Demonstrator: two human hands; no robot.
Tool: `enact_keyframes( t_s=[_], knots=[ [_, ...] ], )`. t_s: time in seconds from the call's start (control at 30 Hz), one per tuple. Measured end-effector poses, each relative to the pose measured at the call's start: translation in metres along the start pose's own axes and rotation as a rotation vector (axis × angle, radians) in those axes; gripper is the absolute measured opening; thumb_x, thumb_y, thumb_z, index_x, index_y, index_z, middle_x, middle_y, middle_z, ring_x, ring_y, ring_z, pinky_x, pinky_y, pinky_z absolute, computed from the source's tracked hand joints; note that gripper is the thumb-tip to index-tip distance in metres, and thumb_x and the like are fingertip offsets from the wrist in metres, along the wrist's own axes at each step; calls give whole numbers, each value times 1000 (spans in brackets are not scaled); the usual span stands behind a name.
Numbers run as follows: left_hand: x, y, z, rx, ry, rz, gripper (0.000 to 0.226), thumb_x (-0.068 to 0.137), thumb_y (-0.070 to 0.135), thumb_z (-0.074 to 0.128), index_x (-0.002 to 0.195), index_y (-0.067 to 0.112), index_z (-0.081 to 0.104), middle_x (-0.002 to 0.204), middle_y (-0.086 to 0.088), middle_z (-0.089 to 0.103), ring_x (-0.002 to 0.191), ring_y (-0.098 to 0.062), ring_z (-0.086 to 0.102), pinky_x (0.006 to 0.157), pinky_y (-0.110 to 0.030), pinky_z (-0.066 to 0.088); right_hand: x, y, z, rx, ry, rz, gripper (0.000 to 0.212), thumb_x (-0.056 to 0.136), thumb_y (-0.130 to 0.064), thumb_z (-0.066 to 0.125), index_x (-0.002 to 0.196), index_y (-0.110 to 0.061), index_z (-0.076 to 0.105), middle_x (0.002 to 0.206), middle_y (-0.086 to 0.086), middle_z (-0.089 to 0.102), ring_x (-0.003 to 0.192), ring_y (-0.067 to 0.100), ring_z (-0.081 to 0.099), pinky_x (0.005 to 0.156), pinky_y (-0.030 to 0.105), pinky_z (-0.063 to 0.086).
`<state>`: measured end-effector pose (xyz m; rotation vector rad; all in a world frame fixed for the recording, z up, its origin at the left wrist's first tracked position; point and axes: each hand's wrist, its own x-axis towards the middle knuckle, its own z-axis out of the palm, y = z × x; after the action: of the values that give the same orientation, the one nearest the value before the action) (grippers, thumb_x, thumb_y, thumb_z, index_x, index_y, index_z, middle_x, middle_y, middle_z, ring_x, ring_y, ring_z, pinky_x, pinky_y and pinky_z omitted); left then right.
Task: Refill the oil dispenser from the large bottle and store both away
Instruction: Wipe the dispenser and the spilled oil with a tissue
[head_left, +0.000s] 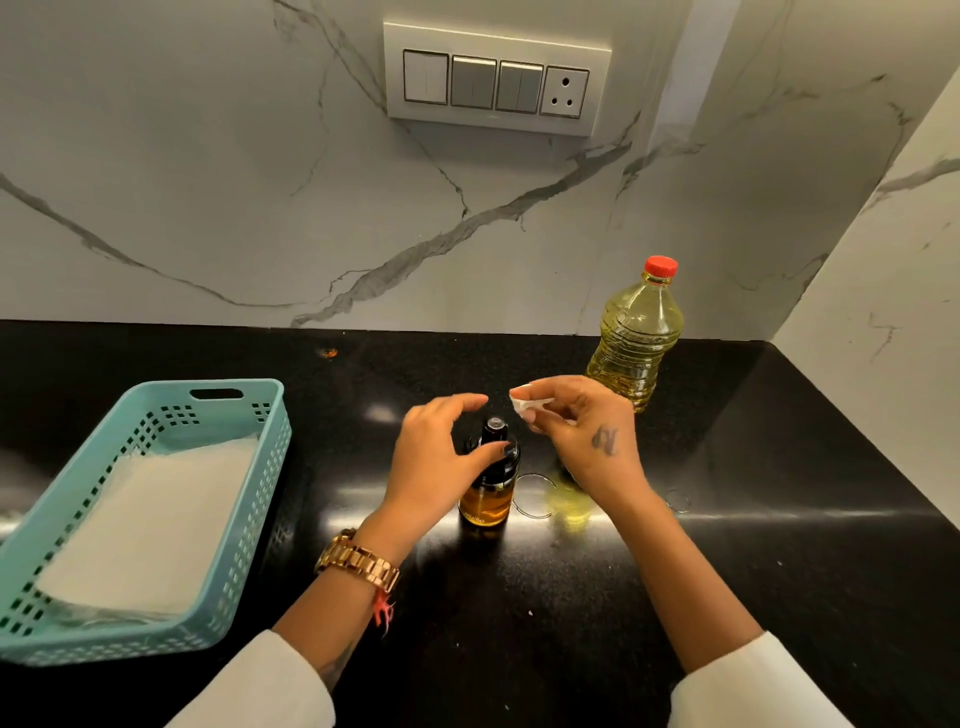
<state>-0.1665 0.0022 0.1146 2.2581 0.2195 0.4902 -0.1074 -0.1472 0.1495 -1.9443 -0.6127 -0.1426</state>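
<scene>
A small amber oil dispenser (487, 496) with a black top stands upright on the black counter (779, 545) in the middle. My left hand (436, 457) curls round its black collar, thumb on the near side and fingers arched above the nozzle. My right hand (576, 431) hovers just right of the dispenser and pinches a small white piece (530, 404) between its fingertips. The large clear bottle (636, 338) of yellow oil, with its red cap on, stands upright at the back right near the wall.
A teal plastic basket (249, 415) lined with a white sheet sits at the left. A thin wet ring and a small oil smear (569, 506) mark the counter right of the dispenser. Marble walls close the back and right; a switch panel (496, 78) hangs above.
</scene>
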Motion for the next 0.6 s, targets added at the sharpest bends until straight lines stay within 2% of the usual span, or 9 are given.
enact_keyframes(
  t_s=[0.13, 0.23, 0.3, 0.37, 0.43, 0.53, 0.6],
  knots=[
    [1, -6, 15, 23, 46, 2, 34, 74, 31, 74, 107, 25, 66, 101, 4, 67, 104, -18, 52, 84, -31, 41, 2, -6, 14, -291, -137, -192, 22, 82, 0, 63, 95, -14, 73, 104, 6, 68, 97, 17, 63, 83, 24, 51],
    [1, -11, 19, 8, 86, 11, 24, 75, 27, 74, 98, 24, 67, 93, 5, 68, 99, -20, 53, 83, -40, 44, -6, -6, 17, -413, -210, -432, 27, 73, 8, 67, 91, -11, 73, 101, 9, 69, 93, 24, 65, 76, 25, 50],
    [0, -14, 20, 11, 89, 40, 26, 76, 28, 72, 101, 25, 67, 94, 6, 68, 100, -19, 53, 84, -42, 44, -11, -1, 14, -475, -228, -518, 30, 71, 6, 70, 94, -12, 71, 102, 8, 69, 94, 23, 64, 75, 26, 53],
    [0, -16, 21, 15, 83, 71, 31, 78, 31, 71, 108, 25, 66, 98, 5, 69, 99, -16, 55, 83, -34, 44, -14, 8, 10, -417, -174, -500, 27, 75, 3, 69, 97, -11, 70, 104, 7, 68, 96, 20, 64, 77, 28, 55],
    [-1, -18, 23, 21, 85, 92, 33, 79, 31, 70, 110, 22, 66, 97, 4, 68, 94, -15, 57, 78, -26, 41, -13, 14, 7, -259, -93, -381, 22, 78, 2, 67, 96, -10, 72, 103, 7, 69, 95, 18, 65, 80, 29, 55],
    [-1, -17, 24, 22, 95, 106, 31, 78, 27, 72, 107, 20, 67, 93, 2, 68, 89, -16, 58, 75, -27, 43, 2, 12, 9, -247, -83, -244, 20, 82, -2, 65, 98, -12, 73, 103, 6, 70, 97, 16, 65, 86, 26, 52],
    [-1, -18, 24, 22, 92, 103, 28, 77, 26, 73, 104, 19, 68, 91, 2, 68, 86, -16, 59, 72, -29, 45, 9, 6, 14, -333, -141, -253, 22, 82, -1, 64, 99, -12, 72, 106, 8, 69, 100, 20, 64, 87, 24, 50]
  ],
)
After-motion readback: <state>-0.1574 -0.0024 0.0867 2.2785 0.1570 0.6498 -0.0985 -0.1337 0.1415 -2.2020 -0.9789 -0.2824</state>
